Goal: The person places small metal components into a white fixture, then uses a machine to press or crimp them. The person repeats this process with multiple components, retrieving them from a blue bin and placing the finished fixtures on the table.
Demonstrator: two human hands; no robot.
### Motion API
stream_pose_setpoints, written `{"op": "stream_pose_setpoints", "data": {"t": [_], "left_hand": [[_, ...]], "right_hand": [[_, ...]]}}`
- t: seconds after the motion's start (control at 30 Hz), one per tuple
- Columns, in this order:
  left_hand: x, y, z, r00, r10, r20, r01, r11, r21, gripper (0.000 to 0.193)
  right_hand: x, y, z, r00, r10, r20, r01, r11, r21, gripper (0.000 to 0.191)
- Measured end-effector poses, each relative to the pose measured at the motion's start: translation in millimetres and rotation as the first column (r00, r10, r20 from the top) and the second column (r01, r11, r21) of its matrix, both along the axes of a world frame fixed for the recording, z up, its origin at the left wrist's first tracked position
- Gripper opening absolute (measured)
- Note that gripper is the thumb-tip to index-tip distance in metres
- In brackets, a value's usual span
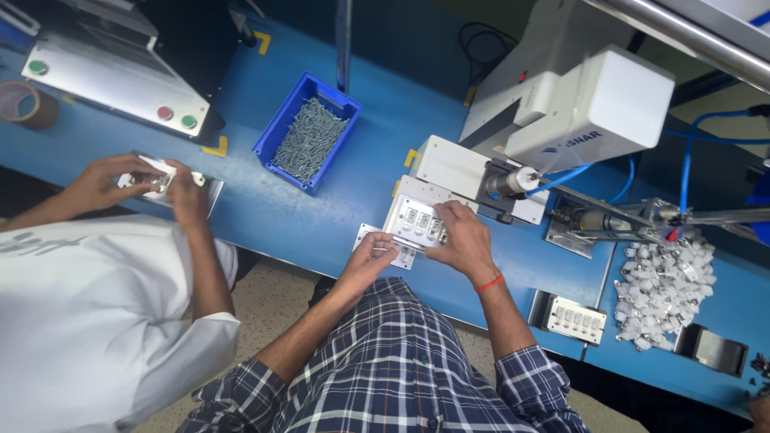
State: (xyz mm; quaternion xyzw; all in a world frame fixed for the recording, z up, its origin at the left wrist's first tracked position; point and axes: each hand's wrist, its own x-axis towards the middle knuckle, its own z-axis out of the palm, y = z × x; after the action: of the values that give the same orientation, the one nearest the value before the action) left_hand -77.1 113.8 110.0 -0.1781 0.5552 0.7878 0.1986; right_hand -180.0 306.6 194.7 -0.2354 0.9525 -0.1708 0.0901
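A small metal fixture (411, 218) holding several white plastic parts lies on the blue bench in front of a white machine (577, 96). My right hand (464, 239), with a red band at the wrist, grips the fixture's right end, fingers over the parts. My left hand (370, 258) pinches the near left edge, where a flat metal plate (365, 234) sticks out beneath the fixture. Both sleeves are blue plaid.
A blue bin (282, 120) of small metal pieces stands at the back left. To the right lie a pile of white plastic parts (666, 285), a second loaded fixture (573, 319) and a metal tray (710, 350). At left, a co-worker's hands (120, 180) handle another tray near a button box (112, 80) and a tape roll (24, 104).
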Motion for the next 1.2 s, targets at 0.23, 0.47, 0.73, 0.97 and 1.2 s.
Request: {"op": "stream_pose_setpoints", "data": {"t": [0.23, 0.47, 0.73, 0.97, 1.2], "left_hand": [[2.6, 8.9, 0.5, 0.989, 0.030, -0.142, -0.022, 0.998, 0.055, 0.050], [-33.2, -49.1, -23.3, 0.795, 0.567, -0.216, -0.533, 0.823, 0.198, 0.045], [-103.1, -170.8, -66.1, 0.807, 0.570, -0.154, -0.581, 0.813, -0.030, 0.042], [-113.4, -171.1, -80.4, 0.749, 0.650, -0.129, -0.641, 0.760, 0.107, 0.039], [-127.4, -168.6, -78.8, 0.739, 0.658, -0.142, -0.653, 0.752, 0.085, 0.037]], "right_hand": [[18.5, -26.5, 34.3, 0.996, 0.009, -0.089, -0.021, 0.991, -0.133, 0.076], [35.7, -79.0, 48.0, 0.964, 0.166, -0.208, -0.236, 0.895, -0.379, 0.077], [57.7, -35.1, -24.2, 0.696, 0.491, 0.524, -0.116, 0.797, -0.593, 0.041], [69.3, -8.8, -109.6, 0.673, 0.392, 0.627, 0.047, 0.824, -0.565, 0.041], [66.7, -5.6, -152.1, 0.908, 0.113, 0.403, -0.151, 0.986, 0.063, 0.071]]}}
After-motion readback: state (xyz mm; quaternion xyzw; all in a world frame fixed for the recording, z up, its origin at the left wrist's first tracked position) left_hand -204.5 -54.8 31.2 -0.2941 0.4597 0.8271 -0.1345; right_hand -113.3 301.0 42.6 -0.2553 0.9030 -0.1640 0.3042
